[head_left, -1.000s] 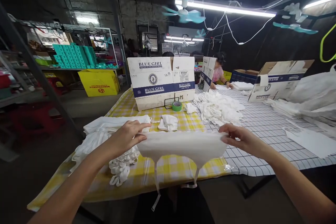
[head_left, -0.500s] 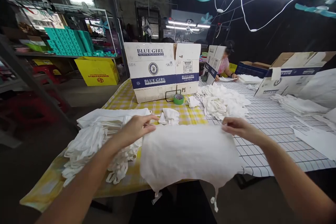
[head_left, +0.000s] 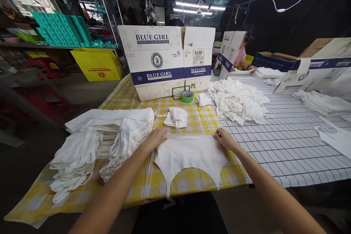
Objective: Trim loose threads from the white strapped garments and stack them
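Observation:
A white camisole point(head_left: 192, 153) lies spread on the yellow checked tablecloth point(head_left: 197, 186), its thin straps toward me and hanging over the table edge. My left hand point(head_left: 158, 138) is closed on its far left corner. At the far right corner, the fingers of my right hand point(head_left: 223, 139) pinch the same cloth. Left of my left hand sits a stack of white camisoles point(head_left: 109, 119), their straps drooping toward the front. Just beyond the held garment rests a small folded white cloth point(head_left: 177, 117).
A Blue Girl carton point(head_left: 156, 62) stands at the back, with green tape point(head_left: 187, 96) before it. Right of that is a heap of white garments point(head_left: 238, 98) on grid cloth point(head_left: 279, 146). A co-worker's hand point(head_left: 251, 68) shows near another carton point(head_left: 227, 51).
The camisole has come down flat onto the table, and both hands have lowered and drawn closer together with it. The camera view has tilted downward.

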The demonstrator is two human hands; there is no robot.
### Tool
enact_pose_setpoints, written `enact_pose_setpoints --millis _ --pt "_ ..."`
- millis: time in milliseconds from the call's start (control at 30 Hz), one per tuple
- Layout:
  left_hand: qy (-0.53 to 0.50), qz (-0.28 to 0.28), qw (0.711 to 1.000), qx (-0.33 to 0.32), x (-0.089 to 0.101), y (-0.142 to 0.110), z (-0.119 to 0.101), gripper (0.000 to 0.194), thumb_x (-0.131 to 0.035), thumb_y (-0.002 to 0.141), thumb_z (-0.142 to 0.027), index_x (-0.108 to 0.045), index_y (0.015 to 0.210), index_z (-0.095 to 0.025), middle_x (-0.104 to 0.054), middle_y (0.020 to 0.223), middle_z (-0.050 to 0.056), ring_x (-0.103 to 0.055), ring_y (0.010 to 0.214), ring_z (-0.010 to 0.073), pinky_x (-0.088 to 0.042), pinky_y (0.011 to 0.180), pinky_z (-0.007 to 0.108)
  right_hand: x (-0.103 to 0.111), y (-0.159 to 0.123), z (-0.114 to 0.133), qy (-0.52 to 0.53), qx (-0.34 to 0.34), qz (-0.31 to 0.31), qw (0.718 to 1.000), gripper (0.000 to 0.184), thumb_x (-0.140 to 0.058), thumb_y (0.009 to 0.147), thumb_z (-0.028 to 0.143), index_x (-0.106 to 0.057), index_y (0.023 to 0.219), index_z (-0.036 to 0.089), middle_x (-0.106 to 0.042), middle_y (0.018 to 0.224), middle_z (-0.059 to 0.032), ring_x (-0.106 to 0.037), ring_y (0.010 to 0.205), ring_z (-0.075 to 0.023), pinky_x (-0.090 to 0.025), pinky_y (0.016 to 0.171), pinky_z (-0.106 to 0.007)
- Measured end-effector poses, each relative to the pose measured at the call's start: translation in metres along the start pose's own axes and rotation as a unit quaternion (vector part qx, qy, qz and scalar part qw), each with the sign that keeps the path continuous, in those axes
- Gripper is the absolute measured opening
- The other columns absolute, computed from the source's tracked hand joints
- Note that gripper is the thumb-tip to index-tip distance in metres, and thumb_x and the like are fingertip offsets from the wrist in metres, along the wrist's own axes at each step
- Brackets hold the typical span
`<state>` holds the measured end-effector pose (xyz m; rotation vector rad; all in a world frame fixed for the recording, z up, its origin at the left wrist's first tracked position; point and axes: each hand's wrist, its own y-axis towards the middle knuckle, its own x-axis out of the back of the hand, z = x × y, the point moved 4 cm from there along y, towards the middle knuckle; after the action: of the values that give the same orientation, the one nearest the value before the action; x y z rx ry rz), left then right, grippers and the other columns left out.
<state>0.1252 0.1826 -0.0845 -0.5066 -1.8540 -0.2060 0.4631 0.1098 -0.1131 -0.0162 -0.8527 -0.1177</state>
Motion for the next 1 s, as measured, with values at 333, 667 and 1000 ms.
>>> enact_pose_setpoints --millis 333,667,1000 --pt "-0.013 -0.084 0.996 -0.042 0.008 -0.026 -0.068 0.026 -0.052 0.079 -0.018 -0.052 0.105 -0.017 -0.051 0.111 0.010 -0.051 0.101 0.0218 -0.041 0.085 0.034 0.013 -0.016 0.047 0.239 -0.008 0.035 0.970 0.021 -0.053 0.076 0.040 -0.048 0.080 0.021 -0.046 0.067 0.0039 -0.043 0.057 -0.0104 -0.036 0.053 -0.023" --pt "-0.509 -0.126 0.845 -0.103 0.045 -0.096 -0.157 0.043 -0.057 0.079 -0.029 -0.045 0.120 -0.021 -0.057 0.115 0.007 -0.056 0.099 0.0193 -0.047 0.081 0.029 0.027 -0.073 0.211 0.426 0.127 0.170 0.880 0.015 -0.056 0.082 0.032 -0.057 0.090 0.020 -0.057 0.086 -0.0019 -0.056 0.079 -0.0144 -0.046 0.075 -0.030" --pt "-0.554 0.023 0.820 -0.143 0.138 -0.145 -0.140 0.034 -0.056 0.080 -0.035 -0.059 0.111 -0.020 -0.062 0.109 0.006 -0.061 0.089 0.0223 -0.048 0.073 0.028 0.031 -0.082 0.229 0.339 0.298 0.300 0.840 0.067 -0.068 0.068 0.049 -0.045 0.126 0.027 -0.054 0.121 -0.0044 -0.049 0.110 -0.0222 -0.042 0.088 -0.034"
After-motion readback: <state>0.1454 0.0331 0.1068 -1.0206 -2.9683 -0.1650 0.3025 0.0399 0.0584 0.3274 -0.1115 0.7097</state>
